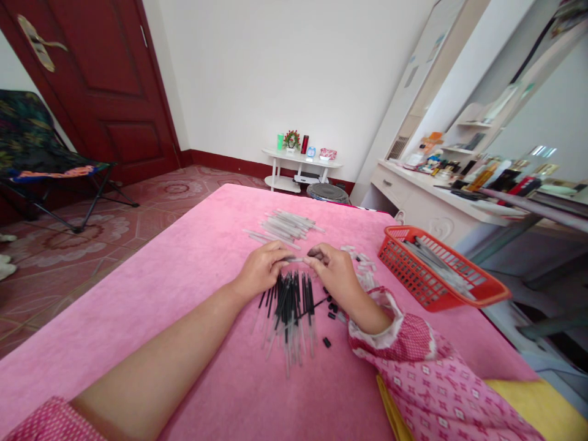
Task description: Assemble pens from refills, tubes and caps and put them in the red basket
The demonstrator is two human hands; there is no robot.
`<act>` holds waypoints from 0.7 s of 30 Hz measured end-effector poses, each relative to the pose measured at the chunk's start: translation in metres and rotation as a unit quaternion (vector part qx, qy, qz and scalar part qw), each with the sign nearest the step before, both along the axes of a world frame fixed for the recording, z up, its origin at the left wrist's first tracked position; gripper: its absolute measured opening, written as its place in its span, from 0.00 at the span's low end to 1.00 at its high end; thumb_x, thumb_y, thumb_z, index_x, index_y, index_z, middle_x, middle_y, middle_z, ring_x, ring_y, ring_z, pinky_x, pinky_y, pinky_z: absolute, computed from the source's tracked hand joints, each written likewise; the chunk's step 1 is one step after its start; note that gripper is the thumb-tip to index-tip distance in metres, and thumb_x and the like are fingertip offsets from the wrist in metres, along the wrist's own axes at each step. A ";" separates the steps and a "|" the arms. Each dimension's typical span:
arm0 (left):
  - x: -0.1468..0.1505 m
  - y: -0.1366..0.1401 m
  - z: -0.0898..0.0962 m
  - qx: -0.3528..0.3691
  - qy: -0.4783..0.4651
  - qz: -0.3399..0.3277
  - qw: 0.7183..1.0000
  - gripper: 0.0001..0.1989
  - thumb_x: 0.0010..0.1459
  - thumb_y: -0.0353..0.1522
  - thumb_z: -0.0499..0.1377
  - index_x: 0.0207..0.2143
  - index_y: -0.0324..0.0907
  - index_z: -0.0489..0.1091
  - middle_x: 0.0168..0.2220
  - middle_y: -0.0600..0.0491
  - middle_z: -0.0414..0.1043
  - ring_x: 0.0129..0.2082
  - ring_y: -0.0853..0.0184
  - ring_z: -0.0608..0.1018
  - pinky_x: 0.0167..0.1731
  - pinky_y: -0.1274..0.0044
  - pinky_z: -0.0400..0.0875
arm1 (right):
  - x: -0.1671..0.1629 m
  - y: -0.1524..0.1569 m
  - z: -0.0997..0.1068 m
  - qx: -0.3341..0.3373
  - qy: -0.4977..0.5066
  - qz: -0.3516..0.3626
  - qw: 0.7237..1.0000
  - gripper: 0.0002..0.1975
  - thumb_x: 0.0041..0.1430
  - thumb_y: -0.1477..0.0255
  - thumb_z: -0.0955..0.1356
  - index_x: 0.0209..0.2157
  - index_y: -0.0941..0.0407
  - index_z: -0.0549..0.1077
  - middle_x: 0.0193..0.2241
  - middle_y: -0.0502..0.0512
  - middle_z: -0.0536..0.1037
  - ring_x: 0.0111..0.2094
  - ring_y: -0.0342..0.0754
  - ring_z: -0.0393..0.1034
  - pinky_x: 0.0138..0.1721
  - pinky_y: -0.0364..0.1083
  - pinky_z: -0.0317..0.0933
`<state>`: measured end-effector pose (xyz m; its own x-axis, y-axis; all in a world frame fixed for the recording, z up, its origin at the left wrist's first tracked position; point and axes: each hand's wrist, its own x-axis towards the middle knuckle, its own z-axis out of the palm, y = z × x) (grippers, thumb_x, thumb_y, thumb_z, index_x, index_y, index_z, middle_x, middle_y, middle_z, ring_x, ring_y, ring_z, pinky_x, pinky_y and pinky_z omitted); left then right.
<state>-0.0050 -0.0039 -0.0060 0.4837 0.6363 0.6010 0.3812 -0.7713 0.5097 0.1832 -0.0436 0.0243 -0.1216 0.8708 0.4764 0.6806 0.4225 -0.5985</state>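
A patterned pink sleeve (427,380) is nearest, at lower right. The left hand (265,267) and right hand (334,267), fingers curled in, pinch opposite ends of a slim pale tube (296,260) over the pink tabletop (197,257), between black-and-clear refills (288,306) and loose pale barrels (287,226).

From my end of the feed, this looks like a lived-in room of a home. At the upper left I see a dark red panelled door (119,92), with a cloth folding chair (27,131) below it and patterned floor tiles (177,191). A low white stand (299,159) at upper centre carries a potted plant (291,139). On the right, I make out a dressing table (407,191) crowded with small bottles (487,176).
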 end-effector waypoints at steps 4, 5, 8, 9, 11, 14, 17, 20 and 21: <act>0.000 0.000 0.001 0.001 -0.003 0.002 1.000 0.15 0.52 0.21 0.52 0.38 0.42 0.73 0.33 0.50 0.69 0.37 0.65 0.71 0.37 0.73 0.67 | -0.001 0.000 0.001 0.002 0.015 0.015 1.000 0.03 0.52 0.73 0.67 0.28 0.57 0.73 0.24 0.51 0.75 0.24 0.43 0.67 0.28 0.42 0.59; 0.000 0.000 0.001 0.001 -0.005 0.004 1.000 0.15 0.52 0.21 0.53 0.37 0.42 0.73 0.33 0.51 0.69 0.36 0.65 0.71 0.37 0.73 0.67 | -0.001 0.000 0.001 0.005 0.015 0.019 1.000 0.04 0.52 0.73 0.66 0.28 0.57 0.73 0.24 0.51 0.75 0.24 0.43 0.67 0.28 0.42 0.59; 0.000 0.001 0.002 0.001 -0.008 0.008 1.000 0.14 0.51 0.21 0.53 0.37 0.41 0.73 0.33 0.51 0.69 0.36 0.65 0.71 0.37 0.73 0.67 | -0.001 0.000 0.000 0.011 0.018 0.027 0.999 0.04 0.52 0.74 0.66 0.29 0.57 0.74 0.26 0.52 0.76 0.26 0.44 0.68 0.31 0.43 0.61; 0.000 0.001 0.002 0.001 -0.009 0.008 1.000 0.14 0.51 0.21 0.53 0.37 0.41 0.73 0.33 0.51 0.69 0.36 0.65 0.71 0.37 0.73 0.67 | -0.001 0.000 0.000 0.011 0.022 0.027 0.999 0.05 0.52 0.75 0.66 0.30 0.57 0.74 0.27 0.53 0.77 0.27 0.45 0.69 0.31 0.43 0.61; 0.000 0.001 0.003 0.000 -0.010 0.007 1.000 0.14 0.51 0.20 0.53 0.37 0.41 0.73 0.33 0.51 0.69 0.36 0.65 0.71 0.37 0.74 0.67 | -0.002 -0.001 0.000 0.007 0.037 0.026 0.999 0.07 0.51 0.76 0.66 0.34 0.57 0.74 0.30 0.54 0.77 0.30 0.46 0.70 0.33 0.44 0.63; 0.000 0.001 0.003 -0.001 -0.013 0.008 1.000 0.14 0.52 0.20 0.53 0.38 0.40 0.73 0.34 0.50 0.69 0.37 0.65 0.71 0.38 0.74 0.67 | -0.002 -0.001 0.000 0.005 0.062 0.027 0.998 0.11 0.51 0.77 0.65 0.38 0.57 0.72 0.33 0.55 0.77 0.32 0.46 0.71 0.35 0.44 0.64; 0.000 0.000 0.004 -0.001 -0.018 0.005 1.000 0.14 0.52 0.21 0.53 0.38 0.41 0.73 0.33 0.50 0.69 0.37 0.65 0.71 0.38 0.74 0.67 | -0.002 -0.002 0.000 0.005 0.054 0.024 0.998 0.06 0.52 0.75 0.65 0.33 0.57 0.72 0.30 0.54 0.77 0.30 0.46 0.71 0.33 0.43 0.63; 0.000 -0.001 0.004 0.002 -0.022 -0.001 1.000 0.14 0.53 0.21 0.53 0.38 0.41 0.73 0.34 0.50 0.70 0.37 0.65 0.71 0.38 0.73 0.67 | -0.002 -0.004 0.003 0.004 0.019 0.013 1.000 0.05 0.55 0.73 0.65 0.29 0.57 0.72 0.25 0.52 0.75 0.26 0.44 0.69 0.29 0.41 0.60; 0.001 -0.001 0.003 0.003 -0.021 -0.003 1.000 0.14 0.53 0.21 0.53 0.38 0.42 0.73 0.34 0.50 0.70 0.37 0.65 0.71 0.38 0.73 0.67 | -0.001 -0.005 0.004 0.004 0.004 0.010 1.000 0.06 0.56 0.72 0.64 0.27 0.57 0.72 0.23 0.51 0.74 0.25 0.44 0.68 0.28 0.41 0.59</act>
<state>-0.0045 -0.0052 -0.0027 0.4613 0.6298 0.6249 0.3553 -0.7765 0.5204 0.1818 -0.0483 0.0280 -0.1342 0.8642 0.4850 0.6672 0.4406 -0.6005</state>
